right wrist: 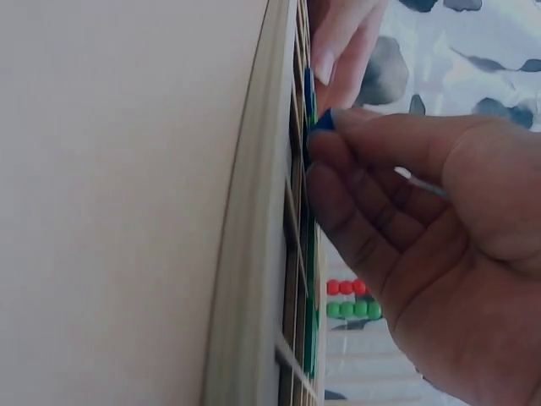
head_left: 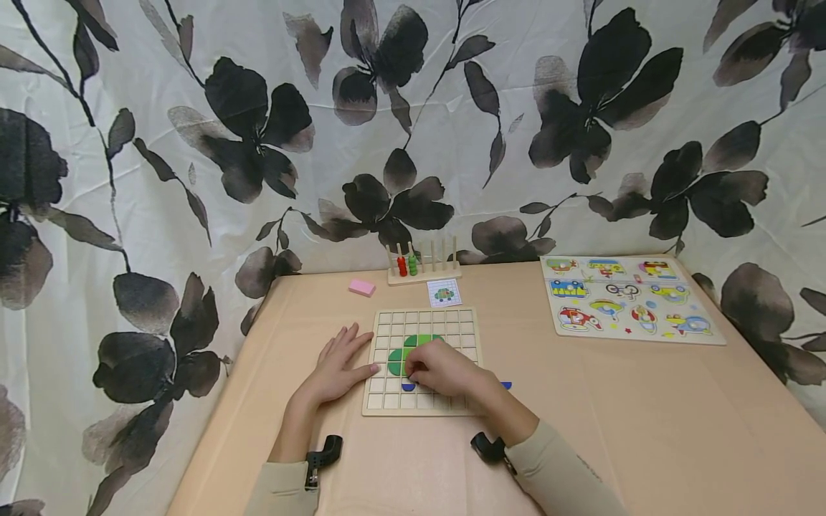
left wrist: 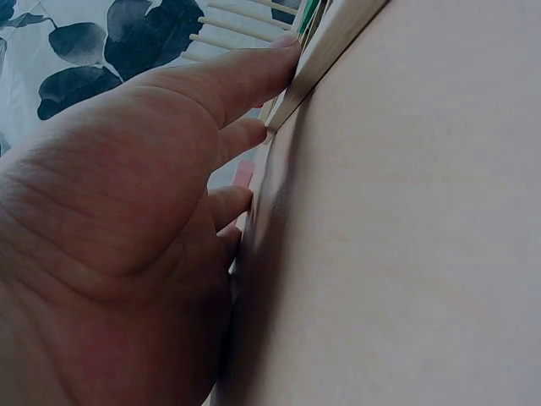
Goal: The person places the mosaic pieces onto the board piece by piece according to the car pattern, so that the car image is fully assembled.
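Observation:
A wooden grid board (head_left: 381, 405) lies on the table with green tiles (head_left: 395, 362), some square and some rounded, set in its middle cells. My right hand (head_left: 444, 367) is over the board and pinches a small blue tile (right wrist: 325, 122) between thumb and fingertips, low over the grid. Just below the green tiles sits a blue rounded tile (head_left: 408, 387). My left hand (head_left: 334, 371) rests with fingers spread at the board's left edge; its thumb and a fingertip reach the rim. The right hand covers part of the green pattern.
Behind the board are a picture card (head_left: 444, 293), a pink block (head_left: 361, 287) and a wooden peg rack (head_left: 422, 275) with red and green beads. A vehicle puzzle board (head_left: 632, 301) lies at the right. Another blue piece (head_left: 506, 385) shows beside the right wrist. A floral curtain (head_left: 490, 172) hangs behind.

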Available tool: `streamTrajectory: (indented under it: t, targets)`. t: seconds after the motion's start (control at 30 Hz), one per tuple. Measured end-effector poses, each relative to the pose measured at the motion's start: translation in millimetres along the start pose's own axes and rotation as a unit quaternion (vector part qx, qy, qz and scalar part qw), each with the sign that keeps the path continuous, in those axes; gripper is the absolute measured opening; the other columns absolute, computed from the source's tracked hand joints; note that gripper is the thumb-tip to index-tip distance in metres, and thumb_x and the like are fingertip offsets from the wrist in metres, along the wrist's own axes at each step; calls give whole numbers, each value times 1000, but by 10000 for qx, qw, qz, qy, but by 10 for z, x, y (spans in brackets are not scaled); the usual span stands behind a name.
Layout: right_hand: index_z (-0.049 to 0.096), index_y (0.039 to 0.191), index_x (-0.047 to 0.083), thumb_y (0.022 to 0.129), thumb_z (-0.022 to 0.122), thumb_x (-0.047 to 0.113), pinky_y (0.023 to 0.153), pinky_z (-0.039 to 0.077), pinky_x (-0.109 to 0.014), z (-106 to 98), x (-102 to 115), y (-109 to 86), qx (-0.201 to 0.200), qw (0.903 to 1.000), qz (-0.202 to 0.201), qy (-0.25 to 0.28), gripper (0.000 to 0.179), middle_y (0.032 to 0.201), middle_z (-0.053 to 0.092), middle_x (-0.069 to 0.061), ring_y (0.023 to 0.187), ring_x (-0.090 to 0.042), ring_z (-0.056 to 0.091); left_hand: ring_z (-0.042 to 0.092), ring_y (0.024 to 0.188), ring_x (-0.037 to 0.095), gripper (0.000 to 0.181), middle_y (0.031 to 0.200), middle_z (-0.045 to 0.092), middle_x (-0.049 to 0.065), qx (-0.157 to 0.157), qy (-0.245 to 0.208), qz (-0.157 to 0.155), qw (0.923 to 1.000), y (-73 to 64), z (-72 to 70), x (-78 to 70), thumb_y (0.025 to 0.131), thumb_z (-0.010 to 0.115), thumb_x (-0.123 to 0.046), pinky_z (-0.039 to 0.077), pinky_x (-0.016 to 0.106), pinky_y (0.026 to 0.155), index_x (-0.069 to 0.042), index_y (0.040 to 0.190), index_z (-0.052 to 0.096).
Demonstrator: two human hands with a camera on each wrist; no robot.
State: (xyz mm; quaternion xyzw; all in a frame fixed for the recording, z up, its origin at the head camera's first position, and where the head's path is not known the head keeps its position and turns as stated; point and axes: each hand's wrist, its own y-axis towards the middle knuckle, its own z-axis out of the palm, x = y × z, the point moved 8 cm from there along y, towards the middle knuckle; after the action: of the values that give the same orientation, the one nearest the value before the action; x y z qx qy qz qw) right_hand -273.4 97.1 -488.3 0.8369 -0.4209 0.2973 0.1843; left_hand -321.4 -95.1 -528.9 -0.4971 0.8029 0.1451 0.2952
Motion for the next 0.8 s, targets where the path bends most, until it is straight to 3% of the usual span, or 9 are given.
streamTrajectory:
  t: [0.43,0.8]
  targets:
    - [77,85,18,98,72,12,67,50,-17,62,83,21,-79,9992,-70,-396,15,81,70,11,73,-4,56,0,164,35,76,175,14,15,42,-5,-45,10000,-9,-11,-15,96,70,-52,-1,58,130,-21,160,43]
    - [76,84,17,97,73,10,66,49,-17,77,122,16,-221,9986,21,-470,15,77,65,13,73,-5,56,1,163,37,76,175,14,16,18,-57,-2,10000,-13,-14,-25,96,71,-51,-1,59,130,-20,160,43]
